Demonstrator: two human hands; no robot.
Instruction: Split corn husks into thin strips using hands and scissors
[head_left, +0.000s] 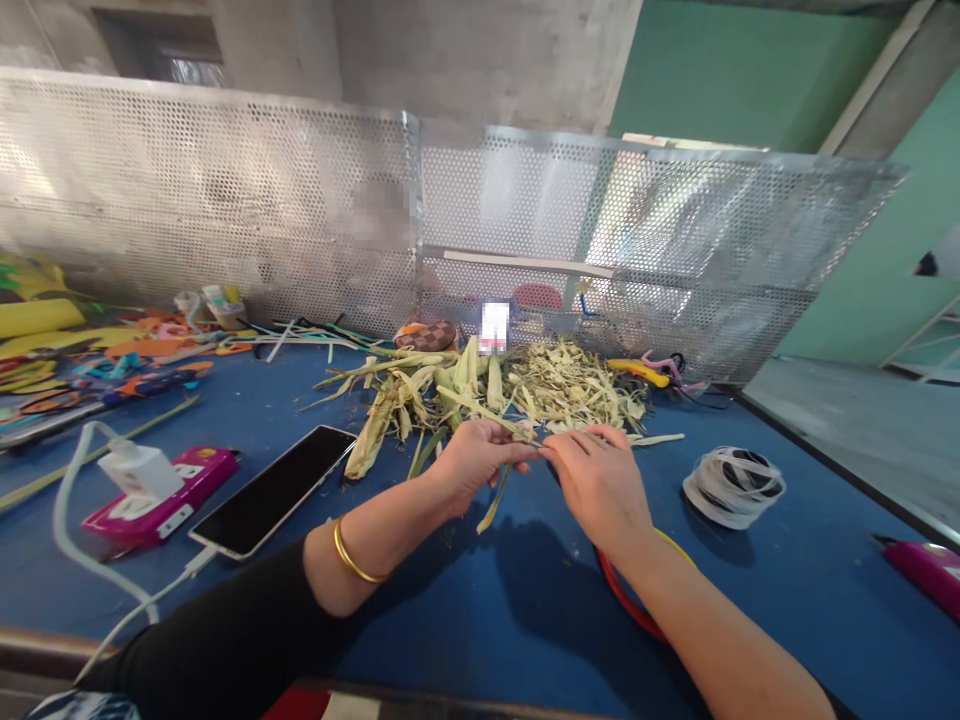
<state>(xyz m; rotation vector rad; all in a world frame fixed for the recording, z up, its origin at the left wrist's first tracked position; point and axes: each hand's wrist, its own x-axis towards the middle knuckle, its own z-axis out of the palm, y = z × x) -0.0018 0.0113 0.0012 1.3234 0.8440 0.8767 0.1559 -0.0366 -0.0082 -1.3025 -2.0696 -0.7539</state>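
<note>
Head | left hand (474, 465), right hand (601, 482): fingers pinching strip (516, 430) | husks (574, 388) beyond, phone (274, 490) leftward

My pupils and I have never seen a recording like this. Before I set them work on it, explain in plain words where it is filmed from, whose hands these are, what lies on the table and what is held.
There is no robot here: a person works bare-handed. The single picture comes from a camera worn on that person's head, looking forward and down.

The left hand and right hand meet mid-picture, pinching thin, pale green leaf strips between their fingertips.

Behind them, on the blue table, lies a heap of pale, shredded dry leaves. To the left are a black-screened phone and a magenta power strip holding a white charger. To the right sits a white, wound bundle. A perforated metal screen stands behind.
</note>
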